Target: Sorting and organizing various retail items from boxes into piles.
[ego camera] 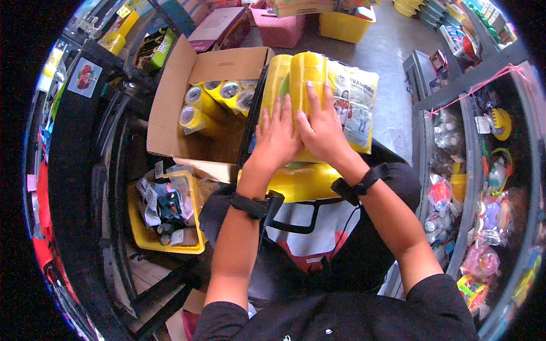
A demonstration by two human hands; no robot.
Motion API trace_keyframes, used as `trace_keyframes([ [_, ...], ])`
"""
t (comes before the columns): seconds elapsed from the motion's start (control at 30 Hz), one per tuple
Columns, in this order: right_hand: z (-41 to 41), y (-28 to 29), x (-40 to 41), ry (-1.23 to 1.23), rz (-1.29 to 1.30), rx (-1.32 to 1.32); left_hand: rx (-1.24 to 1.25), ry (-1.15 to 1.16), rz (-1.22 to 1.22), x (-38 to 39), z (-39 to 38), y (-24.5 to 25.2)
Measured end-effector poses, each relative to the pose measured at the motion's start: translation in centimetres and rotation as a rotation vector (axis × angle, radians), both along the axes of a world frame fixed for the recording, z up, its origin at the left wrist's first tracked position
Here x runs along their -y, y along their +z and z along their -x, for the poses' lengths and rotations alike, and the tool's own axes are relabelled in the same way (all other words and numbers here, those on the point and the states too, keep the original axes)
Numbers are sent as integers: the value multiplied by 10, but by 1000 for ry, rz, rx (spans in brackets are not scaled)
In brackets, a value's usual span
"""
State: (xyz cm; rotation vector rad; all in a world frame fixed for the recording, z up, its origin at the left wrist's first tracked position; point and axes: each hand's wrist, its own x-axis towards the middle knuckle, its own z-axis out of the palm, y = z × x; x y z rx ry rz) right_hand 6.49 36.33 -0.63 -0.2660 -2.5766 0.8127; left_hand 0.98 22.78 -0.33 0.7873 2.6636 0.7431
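Note:
Both of my hands lie flat on yellow plastic-wrapped rolls in front of me. My left hand point(277, 138) rests with fingers extended along the left yellow roll point(277, 72). Beside it, touching at the thumb, my right hand point(326, 130) lies on the right yellow roll point(308, 68). A printed plastic package point(356, 106), white and yellow, lies just right of the rolls. Nearer my body, another yellow roll point(298, 181) lies crosswise below my wrists. What supports the rolls is mostly hidden.
An open cardboard box point(170, 102) with several yellow rolls stands at the left. Below it is a yellow basket point(134, 226) of mixed items. Farther off stand a pink basket point(279, 27) and a yellow bin point(347, 25). Metal shelving point(467, 170) with bagged toys lines the right.

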Motion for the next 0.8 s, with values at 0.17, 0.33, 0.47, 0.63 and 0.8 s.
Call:
trace_keyframes([
  [0.17,-1,-4,8,3,75,15,-31,8,100,5,-3,8],
  [0.33,1,0,16,-43,14,130,-108,-42,115,15,1,-4],
  [0.47,3,-3,21,-60,-35,122,-162,-63,106,23,5,-11],
  [0.63,6,-13,23,-85,-80,124,-169,-42,141,23,7,-15],
  [0.8,9,-17,28,-99,-122,108,-249,-36,177,27,13,-29],
])
